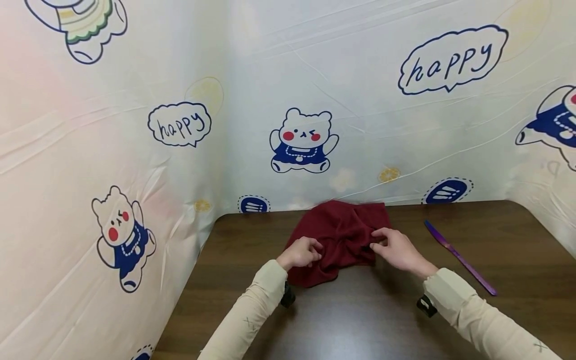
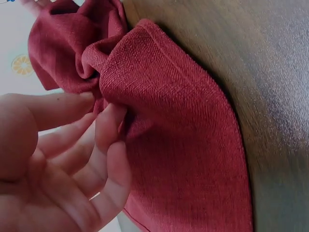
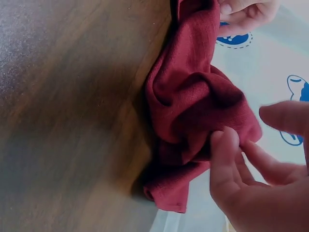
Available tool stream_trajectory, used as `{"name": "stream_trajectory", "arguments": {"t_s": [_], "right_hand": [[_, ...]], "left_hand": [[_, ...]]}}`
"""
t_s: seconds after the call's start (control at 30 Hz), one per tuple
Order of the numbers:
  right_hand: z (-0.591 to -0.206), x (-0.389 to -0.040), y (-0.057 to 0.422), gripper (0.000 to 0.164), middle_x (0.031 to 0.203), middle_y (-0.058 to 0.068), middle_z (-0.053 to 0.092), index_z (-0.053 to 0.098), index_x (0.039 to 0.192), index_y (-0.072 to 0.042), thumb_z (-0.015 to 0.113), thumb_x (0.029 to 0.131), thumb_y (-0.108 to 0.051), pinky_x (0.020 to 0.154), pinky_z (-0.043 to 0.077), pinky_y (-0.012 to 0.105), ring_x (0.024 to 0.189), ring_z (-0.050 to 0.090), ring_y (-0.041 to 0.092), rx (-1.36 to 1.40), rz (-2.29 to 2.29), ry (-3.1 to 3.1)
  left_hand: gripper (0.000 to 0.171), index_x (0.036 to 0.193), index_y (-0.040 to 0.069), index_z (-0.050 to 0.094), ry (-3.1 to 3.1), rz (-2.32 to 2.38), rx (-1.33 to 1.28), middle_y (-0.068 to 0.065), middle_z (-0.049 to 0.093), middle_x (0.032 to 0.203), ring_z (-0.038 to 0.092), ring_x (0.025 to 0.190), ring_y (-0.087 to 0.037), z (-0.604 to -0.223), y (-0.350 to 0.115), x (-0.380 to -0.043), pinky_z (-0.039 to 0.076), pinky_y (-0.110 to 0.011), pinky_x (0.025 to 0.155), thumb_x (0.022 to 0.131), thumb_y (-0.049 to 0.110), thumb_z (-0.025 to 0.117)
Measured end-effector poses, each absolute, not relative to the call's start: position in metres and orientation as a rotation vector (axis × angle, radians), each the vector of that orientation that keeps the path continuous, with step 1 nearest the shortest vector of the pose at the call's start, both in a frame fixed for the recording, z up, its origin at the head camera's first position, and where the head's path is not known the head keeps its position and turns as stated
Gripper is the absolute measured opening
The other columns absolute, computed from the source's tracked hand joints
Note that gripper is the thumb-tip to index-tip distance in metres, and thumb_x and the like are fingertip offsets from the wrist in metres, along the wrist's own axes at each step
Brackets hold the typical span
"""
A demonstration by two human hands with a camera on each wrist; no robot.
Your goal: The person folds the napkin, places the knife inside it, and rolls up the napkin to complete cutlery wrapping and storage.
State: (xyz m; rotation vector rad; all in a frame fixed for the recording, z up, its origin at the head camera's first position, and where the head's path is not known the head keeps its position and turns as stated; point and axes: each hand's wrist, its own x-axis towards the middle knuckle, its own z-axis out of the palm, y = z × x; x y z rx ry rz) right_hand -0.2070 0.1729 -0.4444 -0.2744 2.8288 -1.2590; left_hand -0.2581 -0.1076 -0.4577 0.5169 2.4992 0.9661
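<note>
Apparently the step in hand is arranging the dark red cloth (image 1: 335,237), which lies rumpled on the table (image 1: 333,315). At its left side, the left hand (image 1: 302,252) has bent fingers at a fold; whether its grip pinches fabric, I cannot tell. At the cloth's right side, the right hand's (image 1: 398,250) grip is loose, fingertips against the fabric, thumb standing off. The next move probably calls for catching an edge and easing the creases out. Right of the cloth lies a purple table knife (image 1: 460,256); behind it hangs a bear-print sheet (image 1: 243,150). The cloth's folds hide whatever is underneath, and its far border is hard to trace.
</note>
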Motion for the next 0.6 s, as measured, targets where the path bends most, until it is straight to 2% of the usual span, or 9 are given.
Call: {"name": "stream_trajectory", "arguments": {"t_s": [0.13, 0.23, 0.33, 0.43, 0.6], "right_hand": [[-0.442, -0.207, 0.175, 0.031, 0.098, 0.015, 0.069, 0.062, 0.116, 0.002, 0.064, 0.09, -0.015, 0.069, 0.049, 0.029, 0.086, 0.064, 0.02, -0.191, -1.336, 2.826], [-0.441, -0.208, 0.177, 0.029, 0.099, 0.016, 0.068, 0.063, 0.114, 0.002, 0.065, 0.09, -0.014, 0.069, 0.048, 0.028, 0.087, 0.063, 0.021, -0.163, -1.367, 2.831], [-0.44, -0.209, 0.178, 0.026, 0.098, 0.016, 0.067, 0.063, 0.111, 0.001, 0.066, 0.089, -0.013, 0.07, 0.048, 0.028, 0.086, 0.062, 0.022, -0.147, -1.378, 2.849], [-0.438, -0.21, 0.179, 0.022, 0.098, 0.016, 0.066, 0.062, 0.107, 0.001, 0.065, 0.089, -0.011, 0.073, 0.048, 0.029, 0.086, 0.061, 0.022, -0.149, -1.404, 2.882], [-0.432, -0.21, 0.182, 0.014, 0.095, 0.015, 0.064, 0.059, 0.103, -0.001, 0.062, 0.091, -0.006, 0.07, 0.046, 0.027, 0.083, 0.058, 0.022, -0.166, -1.454, 2.941]], "left_hand": [[0.027, 0.117, -0.003, 0.063, 2.58, 0.992, 0.505, -0.012, 0.069, 0.09, 0.063, 0.071, -0.017, -0.46, -0.106, -0.259, 0.05, -0.027, 0.066, 0.09, 0.002, 0.06], [0.032, 0.121, -0.002, 0.061, 2.664, 0.983, 0.49, -0.016, 0.067, 0.105, 0.064, 0.093, -0.025, -0.462, -0.105, -0.26, 0.051, -0.035, 0.079, 0.09, 0.004, 0.062], [0.039, 0.128, -0.002, 0.057, 2.714, 0.962, 0.471, -0.02, 0.062, 0.121, 0.057, 0.114, -0.032, -0.465, -0.105, -0.261, 0.048, -0.043, 0.094, 0.09, 0.005, 0.063], [0.044, 0.131, -0.002, 0.055, 2.75, 0.965, 0.462, -0.02, 0.058, 0.13, 0.052, 0.124, -0.033, -0.467, -0.105, -0.263, 0.044, -0.045, 0.102, 0.089, 0.004, 0.062], [0.047, 0.134, -0.001, 0.053, 2.781, 0.929, 0.45, -0.019, 0.055, 0.134, 0.049, 0.128, -0.033, -0.468, -0.105, -0.266, 0.042, -0.045, 0.105, 0.089, 0.005, 0.064]]}}
